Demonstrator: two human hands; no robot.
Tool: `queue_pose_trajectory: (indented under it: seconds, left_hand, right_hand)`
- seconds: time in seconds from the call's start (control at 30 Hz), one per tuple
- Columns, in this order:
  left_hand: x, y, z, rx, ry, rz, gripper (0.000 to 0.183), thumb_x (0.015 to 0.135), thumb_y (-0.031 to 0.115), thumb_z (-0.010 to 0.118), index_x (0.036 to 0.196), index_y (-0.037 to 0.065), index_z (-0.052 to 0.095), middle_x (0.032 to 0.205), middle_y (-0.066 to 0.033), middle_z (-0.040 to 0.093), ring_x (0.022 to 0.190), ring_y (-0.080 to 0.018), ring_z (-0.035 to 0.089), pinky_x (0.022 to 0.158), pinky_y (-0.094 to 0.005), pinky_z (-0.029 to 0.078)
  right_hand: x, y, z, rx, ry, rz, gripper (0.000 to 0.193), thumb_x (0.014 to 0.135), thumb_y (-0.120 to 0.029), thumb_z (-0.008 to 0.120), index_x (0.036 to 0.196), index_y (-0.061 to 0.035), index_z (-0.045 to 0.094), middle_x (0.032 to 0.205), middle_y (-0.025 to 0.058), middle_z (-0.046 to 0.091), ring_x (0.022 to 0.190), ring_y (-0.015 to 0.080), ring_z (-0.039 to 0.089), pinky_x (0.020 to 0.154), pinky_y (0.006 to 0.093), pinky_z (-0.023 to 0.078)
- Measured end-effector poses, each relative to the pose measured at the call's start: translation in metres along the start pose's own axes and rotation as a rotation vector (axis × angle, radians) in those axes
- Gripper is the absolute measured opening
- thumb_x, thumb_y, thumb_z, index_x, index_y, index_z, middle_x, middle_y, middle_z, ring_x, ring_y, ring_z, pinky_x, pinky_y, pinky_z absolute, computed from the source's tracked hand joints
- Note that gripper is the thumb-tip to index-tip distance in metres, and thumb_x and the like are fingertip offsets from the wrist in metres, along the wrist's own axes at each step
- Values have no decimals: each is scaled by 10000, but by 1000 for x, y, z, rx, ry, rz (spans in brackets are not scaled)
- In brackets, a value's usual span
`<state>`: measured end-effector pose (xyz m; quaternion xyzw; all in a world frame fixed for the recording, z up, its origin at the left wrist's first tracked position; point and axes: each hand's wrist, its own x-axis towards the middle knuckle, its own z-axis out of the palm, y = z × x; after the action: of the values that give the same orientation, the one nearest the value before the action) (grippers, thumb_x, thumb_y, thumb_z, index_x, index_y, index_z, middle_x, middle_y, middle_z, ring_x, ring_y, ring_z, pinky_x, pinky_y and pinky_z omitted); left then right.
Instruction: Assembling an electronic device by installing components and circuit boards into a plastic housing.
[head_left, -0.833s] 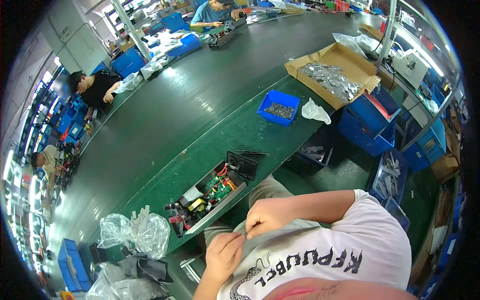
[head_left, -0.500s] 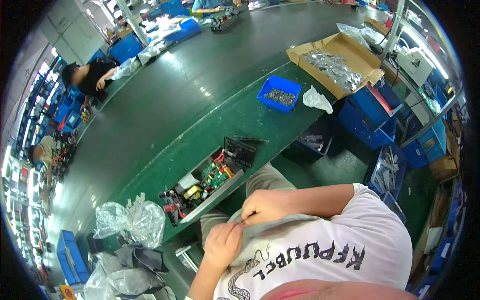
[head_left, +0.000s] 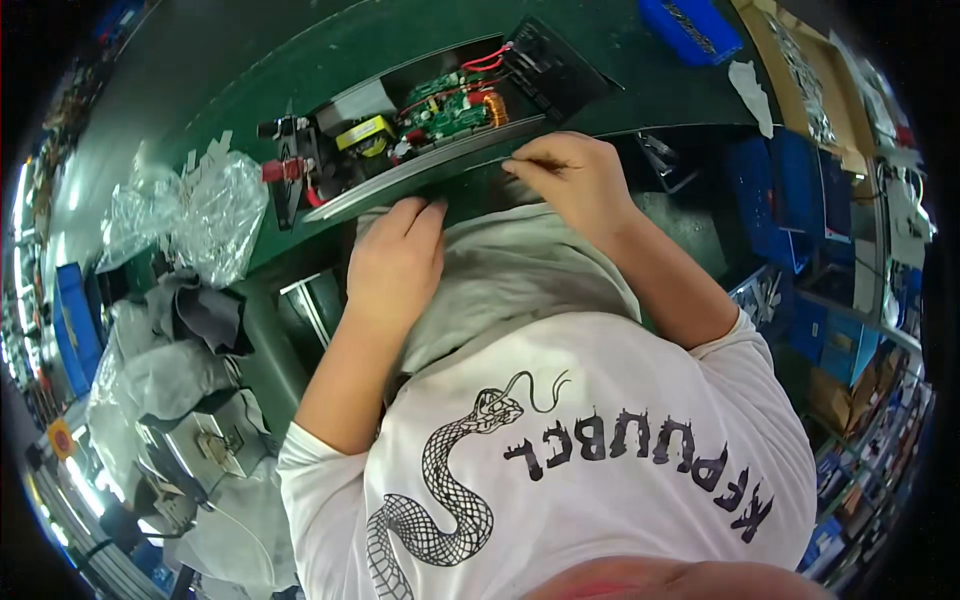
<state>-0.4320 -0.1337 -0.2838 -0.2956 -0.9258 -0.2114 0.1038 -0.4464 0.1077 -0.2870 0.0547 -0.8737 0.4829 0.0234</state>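
An open device in a long metal case (head_left: 440, 165) lies along the table's near edge, showing a green circuit board (head_left: 445, 115), a yellow transformer (head_left: 364, 134), a copper coil (head_left: 494, 109) and red wires. A black end panel (head_left: 550, 70) leans out at its right end. Just below the right part of the case is my right hand (head_left: 580, 185), thumb and forefinger pinched; whatever is between them is too small to name. My left hand (head_left: 393, 262) is over my lap, just short of the case, its fingers bent and close together. What they hold, if anything, is hidden.
Clear plastic bags (head_left: 215, 215) lie left of the case. A blue bin of small parts (head_left: 690, 30) and a white scrap (head_left: 750, 95) are at the far right, beside a cardboard box (head_left: 860, 130) of metal pieces. Blue crates (head_left: 780, 200) stand below the table.
My hands were together at my shirt's hem and are now apart, both nearer the case. The view has tilted down, so the case appears higher and the co-workers are no longer visible.
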Motion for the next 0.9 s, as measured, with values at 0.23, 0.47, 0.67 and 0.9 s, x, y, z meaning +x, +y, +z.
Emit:
queue_pose_trajectory:
  seconds: [0.23, 0.47, 0.67, 0.9]
  left_hand:
    - [3, -7, 9, 255, 76, 98, 308, 766, 171, 695, 1072, 181, 724, 735, 10, 536, 648, -182, 580, 555, -334, 483]
    - [11, -14, 21, 291, 125, 98, 347, 755, 186, 662, 1096, 194, 728, 723, 26, 540, 645, -165, 574, 555, -316, 487]
    - [13, -16, 28, 297, 152, 102, 369, 746, 183, 655, 1108, 185, 730, 743, 31, 574, 665, -162, 594, 565, -308, 501]
    - [14, -16, 28, 300, 165, 95, 385, 740, 181, 660, 1119, 180, 729, 738, 31, 581, 662, -160, 604, 559, -312, 503]
  right_hand:
    - [0, 6, 24, -212, -21, -323, 197, 870, -61, 680, 1059, -44, 735, 955, 157, 712, 779, 323, 689, 689, 366, 557]
    - [6, -4, 27, -218, -20, -163, 112, 860, -83, 708, 967, -55, 724, 862, 133, 716, 785, 317, 695, 664, 375, 555]
    - [5, 1, 32, -229, 63, -279, 117, 840, -54, 715, 956, -51, 726, 874, 125, 720, 784, 307, 696, 683, 371, 555]
    - [6, -1, 33, -177, 69, -252, 114, 833, -33, 708, 946, -42, 721, 884, 121, 720, 800, 307, 694, 694, 369, 559]
